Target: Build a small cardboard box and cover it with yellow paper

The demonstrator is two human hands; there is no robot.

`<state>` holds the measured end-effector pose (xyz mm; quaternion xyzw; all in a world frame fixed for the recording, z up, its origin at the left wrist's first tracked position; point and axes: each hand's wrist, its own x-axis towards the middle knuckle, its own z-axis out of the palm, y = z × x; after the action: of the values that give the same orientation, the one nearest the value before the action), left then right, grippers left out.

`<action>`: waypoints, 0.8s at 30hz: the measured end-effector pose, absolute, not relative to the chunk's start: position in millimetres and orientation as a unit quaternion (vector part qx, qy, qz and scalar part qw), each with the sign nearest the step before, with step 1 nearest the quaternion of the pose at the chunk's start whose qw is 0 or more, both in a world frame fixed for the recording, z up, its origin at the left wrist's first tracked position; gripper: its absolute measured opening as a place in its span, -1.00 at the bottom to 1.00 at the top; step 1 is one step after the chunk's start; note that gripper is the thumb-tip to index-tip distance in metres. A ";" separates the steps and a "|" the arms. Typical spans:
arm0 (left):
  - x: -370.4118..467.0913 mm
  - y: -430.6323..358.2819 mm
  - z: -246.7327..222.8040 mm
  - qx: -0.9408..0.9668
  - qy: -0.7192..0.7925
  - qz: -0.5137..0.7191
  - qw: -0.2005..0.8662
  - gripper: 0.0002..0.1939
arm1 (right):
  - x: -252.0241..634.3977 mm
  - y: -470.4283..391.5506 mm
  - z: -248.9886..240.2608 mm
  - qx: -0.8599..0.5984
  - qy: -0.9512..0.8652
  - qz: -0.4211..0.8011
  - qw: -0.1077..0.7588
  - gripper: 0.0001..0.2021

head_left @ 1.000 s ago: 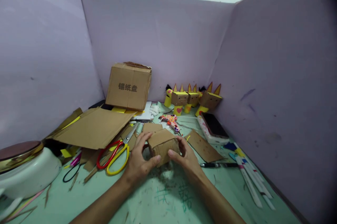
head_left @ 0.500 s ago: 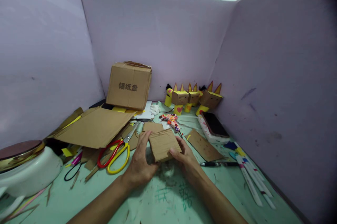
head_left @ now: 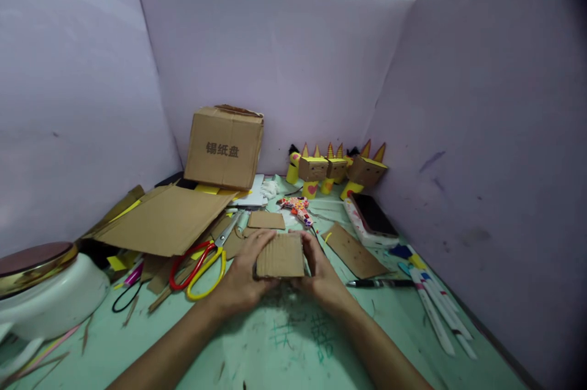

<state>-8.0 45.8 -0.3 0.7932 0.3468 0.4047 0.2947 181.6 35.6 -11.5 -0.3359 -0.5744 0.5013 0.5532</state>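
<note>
In the head view, the two hands are gripping a small cardboard box (head_left: 279,257) between them, just above or on the near middle of the green table (head_left: 257,353); whether its underside is touching the tabletop cannot be told. The left hand (head_left: 243,277) is pressing on the box's left side and the right hand (head_left: 323,271) on its right side, fingers bending around the far edge and thumbs sitting low at the near edge. A ribbed, square face is showing upward between them.

Left of the left hand, scissors (head_left: 219,248) with one red and one yellow handle are lying with blades slightly parted, pointing far. Beyond them, a large cardboard sheet (head_left: 165,222) is resting on scraps, and a printed carton (head_left: 224,151) is leaning at the far left. A white pot (head_left: 59,304) with a dark, gold-rimmed lid is standing at the near left.

Far of the box, a small cardboard piece (head_left: 266,220) and a patterned glue gun (head_left: 300,211) are lying. To the right, a cardboard strip (head_left: 353,249) is lying beyond a pen (head_left: 380,283), white markers (head_left: 433,307) are lying side by side, and a smartphone (head_left: 373,216) is resting on a white case. Yellow-and-brown cardboard figures (head_left: 313,169) with pointed ears are standing at the far right.
</note>
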 end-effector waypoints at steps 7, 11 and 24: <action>-11.2 42.1 2.4 0.767 0.377 0.375 0.359 0.08 | 198.3 35.1 -10.0 -0.383 -0.593 0.457 0.541 -0.11; -10.5 44.9 10.5 0.684 0.397 0.470 0.393 -0.20 | 194.5 34.3 4.7 -0.437 -0.541 0.395 0.600 -0.29; 17.6 82.8 20.6 0.795 0.493 0.286 0.210 -0.40 | 157.1 61.7 30.4 -0.514 -0.782 0.169 0.310 -0.49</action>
<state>17.6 82.8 20.6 0.7945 0.4929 0.2858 0.2099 157.1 61.7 30.4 -0.5143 -0.7816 0.1693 0.3096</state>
